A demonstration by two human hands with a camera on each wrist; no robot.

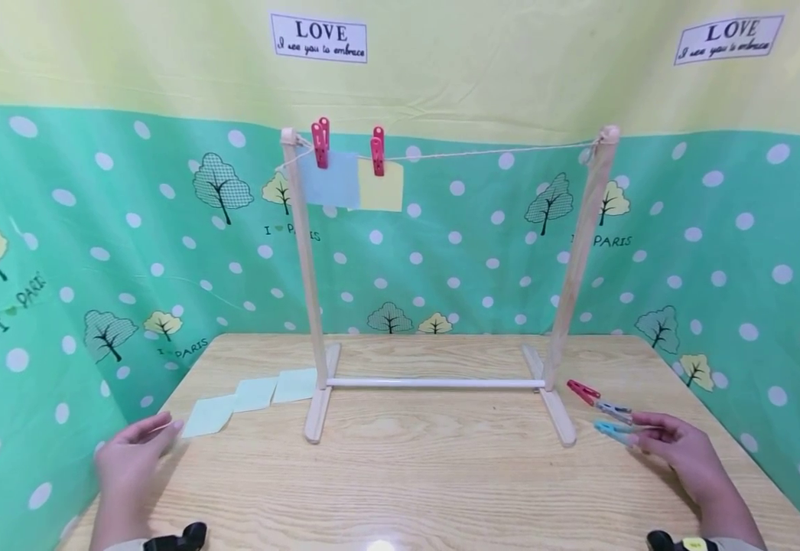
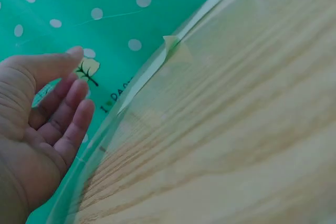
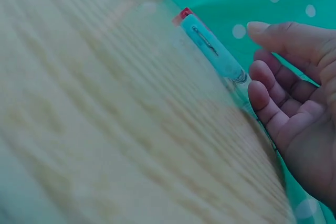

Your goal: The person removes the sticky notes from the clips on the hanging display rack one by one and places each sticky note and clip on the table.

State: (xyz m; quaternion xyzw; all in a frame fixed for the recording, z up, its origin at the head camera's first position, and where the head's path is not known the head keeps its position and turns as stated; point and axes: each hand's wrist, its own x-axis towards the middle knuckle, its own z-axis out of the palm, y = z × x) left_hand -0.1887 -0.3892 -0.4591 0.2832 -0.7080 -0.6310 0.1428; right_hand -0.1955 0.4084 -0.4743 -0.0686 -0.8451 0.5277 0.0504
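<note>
My left hand [image 1: 130,458] is at the table's left side, just beside the nearest of three pale green paper squares [image 1: 207,415]. In the left wrist view, its thumb and loosely bent fingers [image 2: 79,121] stand apart with nothing between them. On the right, my right hand [image 1: 678,451] is beside a light blue clothespin [image 1: 612,431], its fingertips close to the near end; contact cannot be told. A gap shows between thumb and fingers in the right wrist view. A grey-blue clothespin [image 1: 615,412] and a red clothespin [image 1: 582,392] lie just beyond.
A wooden stand [image 1: 309,268] with a white crossbar [image 1: 434,383] occupies the table's middle back. From its string [image 1: 489,152] hang a blue paper [image 1: 334,184] and a yellow paper [image 1: 382,190], held by pink-red clothespins [image 1: 377,157]. A patterned curtain [image 1: 441,252] surrounds the table.
</note>
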